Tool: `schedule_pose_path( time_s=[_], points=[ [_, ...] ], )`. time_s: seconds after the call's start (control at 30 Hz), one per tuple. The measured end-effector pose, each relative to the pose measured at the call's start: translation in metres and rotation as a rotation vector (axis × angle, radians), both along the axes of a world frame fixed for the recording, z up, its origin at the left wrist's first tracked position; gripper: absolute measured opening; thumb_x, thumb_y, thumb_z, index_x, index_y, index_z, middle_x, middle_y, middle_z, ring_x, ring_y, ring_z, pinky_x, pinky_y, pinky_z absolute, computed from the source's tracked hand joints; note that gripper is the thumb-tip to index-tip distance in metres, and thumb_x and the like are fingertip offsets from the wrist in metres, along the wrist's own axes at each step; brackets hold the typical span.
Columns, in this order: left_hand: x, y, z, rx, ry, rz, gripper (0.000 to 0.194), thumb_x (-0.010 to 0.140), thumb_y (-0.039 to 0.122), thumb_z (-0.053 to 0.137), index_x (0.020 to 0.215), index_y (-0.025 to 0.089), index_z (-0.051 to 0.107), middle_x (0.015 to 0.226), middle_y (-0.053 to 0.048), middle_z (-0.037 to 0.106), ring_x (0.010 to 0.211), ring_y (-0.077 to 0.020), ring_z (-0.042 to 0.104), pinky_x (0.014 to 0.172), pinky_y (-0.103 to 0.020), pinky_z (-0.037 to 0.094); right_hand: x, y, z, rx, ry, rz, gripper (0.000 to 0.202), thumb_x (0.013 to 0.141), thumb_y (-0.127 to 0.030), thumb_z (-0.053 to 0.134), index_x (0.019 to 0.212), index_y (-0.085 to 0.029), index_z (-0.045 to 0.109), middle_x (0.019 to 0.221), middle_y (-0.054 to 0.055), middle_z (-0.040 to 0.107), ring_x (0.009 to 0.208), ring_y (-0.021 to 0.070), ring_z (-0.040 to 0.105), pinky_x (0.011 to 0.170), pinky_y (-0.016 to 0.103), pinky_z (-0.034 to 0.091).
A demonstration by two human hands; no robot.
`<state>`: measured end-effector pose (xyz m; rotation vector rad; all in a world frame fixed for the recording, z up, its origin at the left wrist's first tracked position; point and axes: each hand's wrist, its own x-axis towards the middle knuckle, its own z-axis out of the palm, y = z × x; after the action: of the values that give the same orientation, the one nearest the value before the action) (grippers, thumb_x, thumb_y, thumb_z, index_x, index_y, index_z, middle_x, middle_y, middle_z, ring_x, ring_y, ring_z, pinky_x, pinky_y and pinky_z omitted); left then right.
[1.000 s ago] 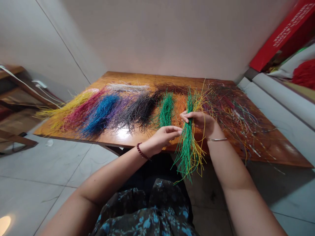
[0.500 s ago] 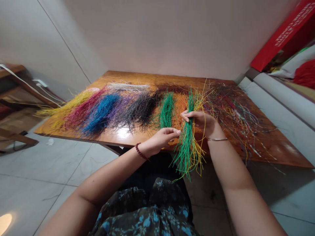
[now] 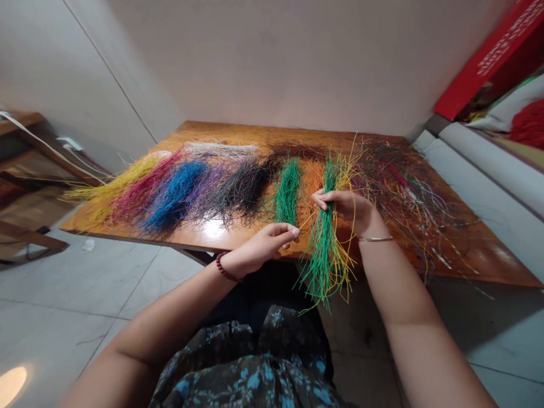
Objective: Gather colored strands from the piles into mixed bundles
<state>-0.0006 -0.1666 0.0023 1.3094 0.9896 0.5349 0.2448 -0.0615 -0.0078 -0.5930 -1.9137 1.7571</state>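
Note:
My right hand (image 3: pixel 346 205) is closed round a bundle of green and yellow strands (image 3: pixel 321 249). The bundle's lower ends fan out and hang past the table's front edge. To its left, my left hand (image 3: pixel 272 243) pinches what looks like a thin orange-yellow strand (image 3: pixel 306 222) between thumb and forefinger. That strand runs towards the bundle near my right fingers. On the table just beyond lie a pile of green strands (image 3: pixel 288 192) and a pile of orange strands (image 3: pixel 312 178), the latter partly hidden by the bundle.
Yellow (image 3: pixel 127 175), dark red (image 3: pixel 142 187), blue (image 3: pixel 176 190), purple (image 3: pixel 208 184), black (image 3: pixel 244 187) and white strands (image 3: pixel 223 149) lie along the wooden table (image 3: pixel 229 129). A mixed tangle (image 3: pixel 403 187) spreads at right. White rolls (image 3: pixel 488 164) and a red box (image 3: pixel 488 62) stand beside it.
My left hand has moved a little left, away from the bundle, with a thin strand now stretched between. My right hand and its bundle have stayed in place.

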Motion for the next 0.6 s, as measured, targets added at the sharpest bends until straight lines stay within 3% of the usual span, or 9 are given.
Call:
schedule_pose_path(
  time_s=[0.13, 0.3, 0.5, 0.6],
  points=[
    [-0.027, -0.005, 0.006, 0.044, 0.083, -0.009, 0.042, 0.084, 0.058, 0.058, 0.088, 0.017, 0.059, 0.079, 0.000, 0.046, 0.069, -0.0108, 0.040, 0.054, -0.017, 0.032, -0.002, 0.001, -0.001, 0.008, 0.006, 0.064, 0.028, 0.089, -0.036, 0.050, 0.069, -0.016, 0.050, 0.069, -0.001, 0.035, 0.055, 0.0083, 0.029, 0.045, 0.022, 0.026],
    [-0.067, -0.008, 0.023, 0.082, 0.198, -0.066, 0.040, 0.085, 0.058, 0.056, 0.087, 0.018, 0.053, 0.074, 0.002, 0.043, 0.060, -0.0087, 0.034, 0.051, -0.017, 0.029, -0.003, -0.005, 0.004, -0.009, -0.008, -0.018, 0.029, 0.089, -0.037, 0.051, 0.069, -0.016, 0.048, 0.068, -0.001, 0.034, 0.056, 0.0086, 0.029, 0.045, 0.022, 0.026],
    [-0.117, -0.013, 0.055, 0.502, 0.612, -0.114, 0.036, 0.091, 0.051, 0.048, 0.083, 0.017, 0.055, 0.076, -0.001, 0.054, 0.069, -0.0125, 0.045, 0.060, -0.021, 0.036, 0.000, 0.000, -0.003, -0.082, -0.009, -0.026, 0.024, 0.088, -0.036, 0.052, 0.074, -0.016, 0.050, 0.070, -0.002, 0.035, 0.051, 0.0067, 0.027, 0.039, 0.022, 0.018],
    [-0.151, -0.012, 0.074, 0.643, 0.846, -0.053, 0.033, 0.090, 0.049, 0.050, 0.082, 0.018, 0.059, 0.073, -0.001, 0.058, 0.065, -0.0124, 0.046, 0.061, -0.022, 0.037, 0.000, 0.004, -0.007, -0.104, 0.024, -0.031, 0.023, 0.088, -0.034, 0.052, 0.074, -0.016, 0.051, 0.068, -0.002, 0.035, 0.049, 0.0061, 0.027, 0.038, 0.022, 0.019]
  ],
)
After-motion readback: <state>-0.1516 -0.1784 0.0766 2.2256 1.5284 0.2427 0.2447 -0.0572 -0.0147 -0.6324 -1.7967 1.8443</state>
